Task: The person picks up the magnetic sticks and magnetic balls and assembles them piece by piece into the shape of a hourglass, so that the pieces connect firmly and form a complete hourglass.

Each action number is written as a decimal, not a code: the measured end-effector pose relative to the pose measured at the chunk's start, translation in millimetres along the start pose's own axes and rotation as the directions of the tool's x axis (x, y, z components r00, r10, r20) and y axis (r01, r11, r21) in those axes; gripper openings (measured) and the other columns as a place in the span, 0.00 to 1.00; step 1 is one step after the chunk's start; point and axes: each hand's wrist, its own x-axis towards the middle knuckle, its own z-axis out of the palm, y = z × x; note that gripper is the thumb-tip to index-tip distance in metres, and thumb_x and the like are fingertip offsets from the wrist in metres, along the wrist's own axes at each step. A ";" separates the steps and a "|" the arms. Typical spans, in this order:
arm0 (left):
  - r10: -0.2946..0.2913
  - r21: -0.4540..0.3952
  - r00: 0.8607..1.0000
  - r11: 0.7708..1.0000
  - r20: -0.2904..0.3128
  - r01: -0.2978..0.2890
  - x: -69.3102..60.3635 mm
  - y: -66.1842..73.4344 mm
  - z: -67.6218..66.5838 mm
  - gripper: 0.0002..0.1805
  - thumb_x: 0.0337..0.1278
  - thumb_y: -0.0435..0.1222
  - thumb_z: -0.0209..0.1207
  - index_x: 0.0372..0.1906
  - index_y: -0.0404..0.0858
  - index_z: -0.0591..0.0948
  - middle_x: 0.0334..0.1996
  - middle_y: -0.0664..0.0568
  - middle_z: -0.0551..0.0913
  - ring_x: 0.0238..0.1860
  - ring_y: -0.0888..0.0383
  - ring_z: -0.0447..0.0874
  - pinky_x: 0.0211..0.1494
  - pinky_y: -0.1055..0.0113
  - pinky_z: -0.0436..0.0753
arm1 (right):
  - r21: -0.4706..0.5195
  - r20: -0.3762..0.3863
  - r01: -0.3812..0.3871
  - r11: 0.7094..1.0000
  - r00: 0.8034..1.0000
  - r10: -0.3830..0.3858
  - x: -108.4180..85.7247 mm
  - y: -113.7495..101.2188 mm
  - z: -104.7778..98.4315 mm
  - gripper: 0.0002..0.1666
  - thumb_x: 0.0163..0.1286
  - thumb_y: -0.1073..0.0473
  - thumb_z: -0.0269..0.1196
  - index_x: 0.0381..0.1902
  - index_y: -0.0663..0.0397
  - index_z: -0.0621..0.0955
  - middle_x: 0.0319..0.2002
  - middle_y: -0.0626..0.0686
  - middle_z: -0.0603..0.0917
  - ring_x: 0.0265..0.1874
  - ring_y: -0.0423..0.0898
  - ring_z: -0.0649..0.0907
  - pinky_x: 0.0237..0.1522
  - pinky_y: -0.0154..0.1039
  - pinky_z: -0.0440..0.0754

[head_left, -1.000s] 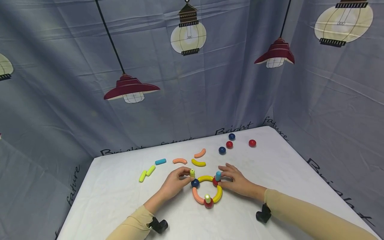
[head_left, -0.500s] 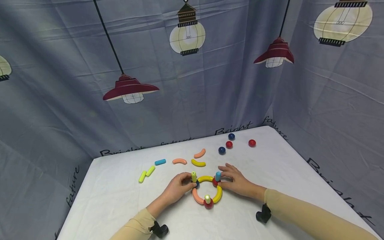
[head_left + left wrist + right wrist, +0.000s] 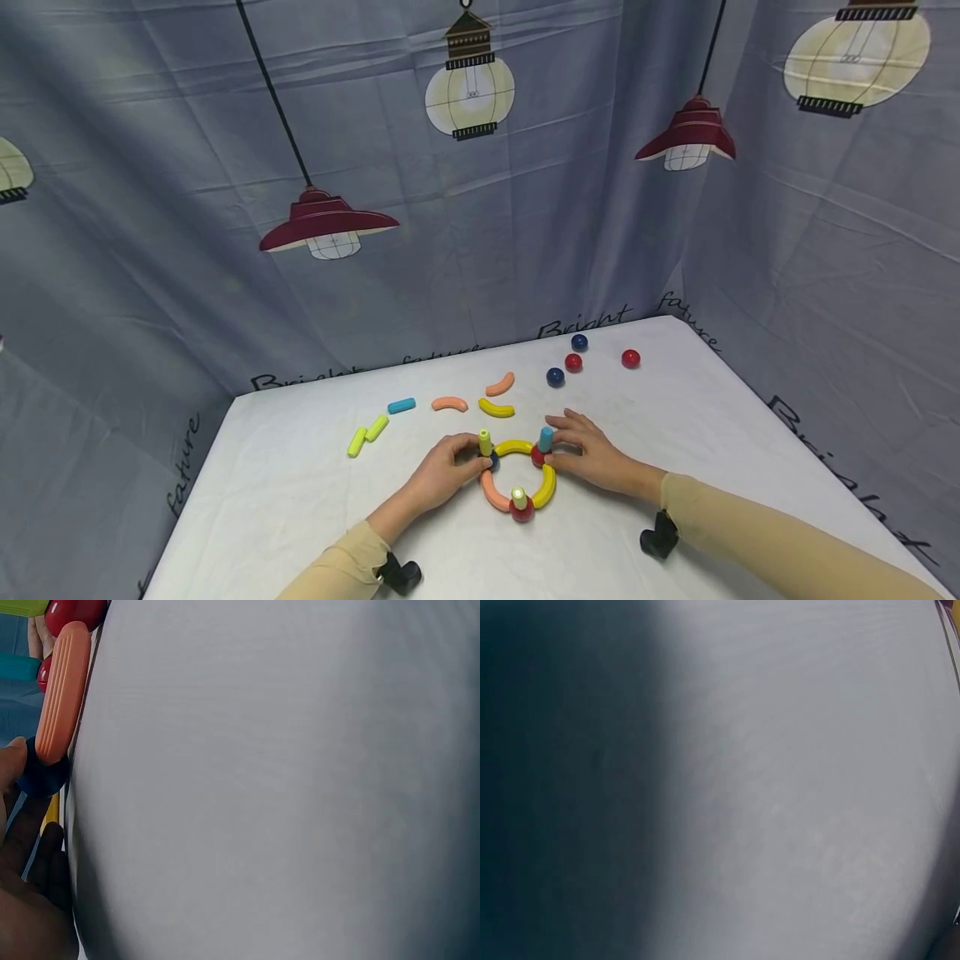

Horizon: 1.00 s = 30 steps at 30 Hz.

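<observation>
A ring of curved rods and balls lies on the table: yellow rods (image 3: 513,447) at the back and right, an orange rod (image 3: 492,492) at the left. My left hand (image 3: 438,473) pinches the dark blue ball (image 3: 43,778) between thumb and fingers; a lime stick (image 3: 485,442) stands upright on it. Thumb and index finger of my right hand (image 3: 592,454) hold the red ball (image 3: 537,456) at the back right, which bears an upright blue stick (image 3: 545,439). On the front red ball (image 3: 522,511) stands another lime stick (image 3: 519,497). The right wrist view shows mostly tablecloth.
Behind the ring lie loose orange rods (image 3: 450,403) and a yellow rod (image 3: 497,408). Loose lime sticks (image 3: 357,442) and a blue stick (image 3: 401,405) are at the left. Loose red balls (image 3: 631,358) and blue balls (image 3: 555,377) sit at the back right of the white table (image 3: 645,417).
My left hand has slid down from the lime stick to the blue ball beneath it and now grips that ball. The right hand stays in place.
</observation>
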 end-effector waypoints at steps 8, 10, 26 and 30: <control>-0.013 0.010 1.000 1.000 -0.004 0.013 -1.1 -1.1 0.1 0.19 0.68 0.51 0.64 0.57 0.47 0.83 0.49 0.59 0.81 0.54 0.57 0.76 0.63 0.51 0.75 | -0.001 0.000 -0.007 1.000 1.000 0.007 -0.8 -0.5 -0.1 0.18 0.68 0.37 0.67 0.51 0.35 0.87 0.76 0.51 0.67 0.80 0.61 0.47 0.70 0.76 0.44; -0.014 0.014 1.000 1.000 -0.006 0.014 -1.2 -1.3 0.1 0.19 0.67 0.51 0.64 0.56 0.47 0.83 0.49 0.59 0.81 0.54 0.57 0.76 0.62 0.51 0.75 | -0.003 0.000 -0.012 1.000 1.000 0.012 -0.4 -0.9 0.0 0.19 0.68 0.37 0.67 0.51 0.36 0.87 0.76 0.51 0.66 0.80 0.60 0.47 0.70 0.75 0.45; 0.016 -0.026 1.000 1.000 0.014 -0.015 -4.9 -1.0 -5.4 0.14 0.65 0.48 0.67 0.53 0.56 0.84 0.53 0.65 0.82 0.69 0.54 0.70 0.76 0.44 0.60 | 0.024 0.015 -0.002 1.000 1.000 0.002 0.1 -5.0 -4.3 0.14 0.68 0.42 0.68 0.49 0.37 0.87 0.76 0.51 0.66 0.79 0.62 0.47 0.69 0.77 0.45; 0.015 -0.026 0.999 1.000 0.045 -0.014 -4.1 -1.1 -6.9 0.15 0.66 0.48 0.66 0.56 0.55 0.83 0.55 0.66 0.81 0.73 0.52 0.66 0.77 0.43 0.56 | 0.102 -0.024 -0.044 0.994 0.999 0.046 1.3 -4.7 -10.5 0.14 0.71 0.51 0.67 0.53 0.42 0.86 0.73 0.53 0.72 0.78 0.61 0.55 0.71 0.71 0.52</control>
